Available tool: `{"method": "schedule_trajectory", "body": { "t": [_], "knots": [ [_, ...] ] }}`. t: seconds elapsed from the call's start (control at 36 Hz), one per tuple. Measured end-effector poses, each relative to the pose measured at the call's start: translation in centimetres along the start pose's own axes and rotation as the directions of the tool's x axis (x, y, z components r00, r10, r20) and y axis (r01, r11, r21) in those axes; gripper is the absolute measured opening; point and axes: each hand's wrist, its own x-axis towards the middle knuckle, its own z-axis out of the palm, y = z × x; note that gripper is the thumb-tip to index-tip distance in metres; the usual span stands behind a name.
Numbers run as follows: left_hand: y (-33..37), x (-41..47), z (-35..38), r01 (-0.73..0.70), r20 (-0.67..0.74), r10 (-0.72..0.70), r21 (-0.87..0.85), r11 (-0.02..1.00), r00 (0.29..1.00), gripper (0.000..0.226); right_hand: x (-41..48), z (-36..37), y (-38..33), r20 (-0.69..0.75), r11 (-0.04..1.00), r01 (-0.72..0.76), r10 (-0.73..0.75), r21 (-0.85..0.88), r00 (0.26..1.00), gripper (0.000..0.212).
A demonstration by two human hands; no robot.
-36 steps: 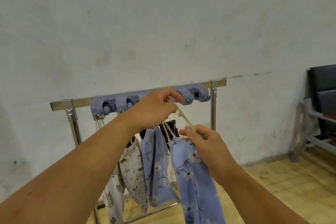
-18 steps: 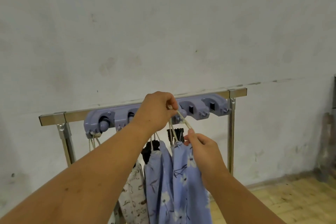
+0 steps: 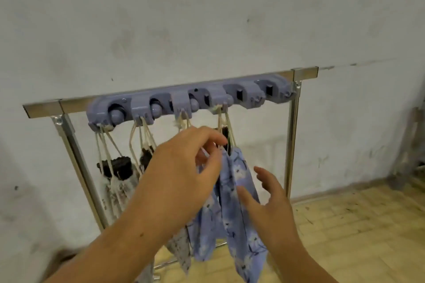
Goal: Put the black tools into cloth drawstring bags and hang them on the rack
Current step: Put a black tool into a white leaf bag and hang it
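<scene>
- The metal rack (image 3: 76, 103) stands against a grey wall (image 3: 207, 18), with a purple hook strip (image 3: 248, 89) fixed along its top bar.
- Four cloth bags hang from the strip by pale cords, side by side, each on its own hook.
- The rightmost one, a blue floral bag (image 3: 239, 190), hangs from the fourth hook by its cords (image 3: 224, 122); the dark top of a black tool (image 3: 226, 135) pokes out of its gathered neck.
- The left hand (image 3: 184, 163) is raised in front of that neck, its fingers bent close to the cords (motion blur hides whether they pinch a cord or only brush it).
- The right hand (image 3: 269, 202) is lower and to the right, apart from the left, fingers spread and holding nothing. Its thumb lies across the blue cloth's edge, though contact cannot be made out.
- A second blue bag (image 3: 204, 232) hangs just left of the first, mostly behind the left forearm.
- On the far left a white patterned bag (image 3: 117, 193) hangs with another tool (image 3: 119, 167) showing at its mouth.
- A wooden floor (image 3: 356, 225) lies below on the right.
</scene>
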Motion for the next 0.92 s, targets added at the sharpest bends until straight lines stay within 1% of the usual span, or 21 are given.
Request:
{"method": "schedule_trajectory", "body": {
  "t": [0.03,0.06,0.11,0.14,0.19,0.25,0.31,0.33,0.39,0.42,0.47,0.61,0.67,0.72,0.78,0.83,0.92],
  "knots": [
    [-0.2,-2.0,0.7,0.087,0.103,-0.077,-0.098,0.991,0.992,0.011,-1.0,-0.3,1.3,-0.034,1.0,-0.018,0.018,-0.008,0.999,0.053],
    [-0.7,-3.9,1.6,0.158,0.213,-0.121,-0.167,0.973,0.97,0.012,-1.9,-0.5,2.9,-0.072,0.999,-0.026,0.025,-0.023,0.997,0.042],
    [-2.6,-8.2,4.0,0.291,0.421,-0.187,-0.197,0.936,0.887,0.015,-4.4,-0.7,7.0,-0.149,0.996,-0.063,0.053,-0.059,0.987,0.024],
    [-3.8,-9.6,5.0,0.361,0.492,-0.223,-0.204,0.91,0.842,0.016,-5.0,-0.8,8.5,-0.189,0.996,-0.067,0.053,-0.066,0.981,0.022],
    [-6.9,-14.6,8.2,0.535,0.63,-0.318,-0.184,0.825,0.708,0.017,-7.8,-0.6,13.3,-0.23,0.985,-0.134,0.108,-0.104,0.967,0.022],
    [-10.3,-19.6,11.5,0.639,0.721,-0.378,-0.116,0.761,0.581,0.017,-10.5,-0.4,18.2,-0.208,0.967,-0.214,0.182,-0.141,0.961,0.022],
    [-14.0,-24.5,14.8,0.716,0.76,-0.447,-0.036,0.697,0.473,0.017,-12.9,-0.1,23.0,-0.176,0.933,-0.294,0.26,-0.208,0.949,0.022],
    [-15.9,-27.0,16.3,0.751,0.761,-0.487,-0.001,0.661,0.429,0.017,-13.9,0.1,25.2,-0.164,0.914,-0.329,0.297,-0.235,0.941,0.021],
    [-19.7,-32.0,19.4,0.801,0.732,-0.572,0.06,0.595,0.37,0.018,-15.8,0.8,29.6,-0.128,0.867,-0.405,0.384,-0.291,0.914,0.017],
    [-21.0,-33.7,20.4,0.819,0.707,-0.611,0.078,0.568,0.356,0.018,-16.2,0.7,30.9,-0.118,0.849,-0.427,0.412,-0.311,0.904,0.015],
    [-24.0,-37.9,22.8,0.854,0.682,-0.672,0.135,0.502,0.288,0.017,-17.4,1.2,34.6,-0.094,0.802,-0.477,0.478,-0.36,0.874,0.011],
    [-29.6,-45.0,28.5,0.886,0.68,-0.719,0.233,0.4,0.146,0.014,-18.9,1.3,43.0,-0.059,0.678,-0.529,0.586,-0.51,0.808,0.011],
    [-31.1,-46.6,30.5,0.882,0.688,-0.718,0.267,0.388,0.108,0.013,-19.1,0.8,45.6,-0.057,0.641,-0.54,0.614,-0.545,0.787,0.01],
    [-32.9,-47.6,32.8,0.869,0.705,-0.706,0.305,0.39,0.069,0.014,-18.9,0.2,48.5,-0.07,0.582,-0.572,0.663,-0.578,0.745,0.01],
    [-34.2,-47.8,34.9,0.861,0.715,-0.698,0.326,0.391,0.046,0.017,-18.6,-0.3,51.0,-0.079,0.525,-0.599,0.709,-0.604,0.701,0.013],
    [-35.4,-47.9,36.9,0.847,0.708,-0.704,0.339,0.41,0.058,0.025,-17.8,-0.7,53.1,-0.08,0.488,-0.612,0.738,-0.622,0.67,0.018],
    [-37.0,-48.0,39.5,0.794,0.67,-0.729,0.363,0.488,0.141,0.045,-16.6,-0.5,56.0,-0.076,0.461,-0.622,0.763,-0.632,0.642,0.027]
  ]
}}
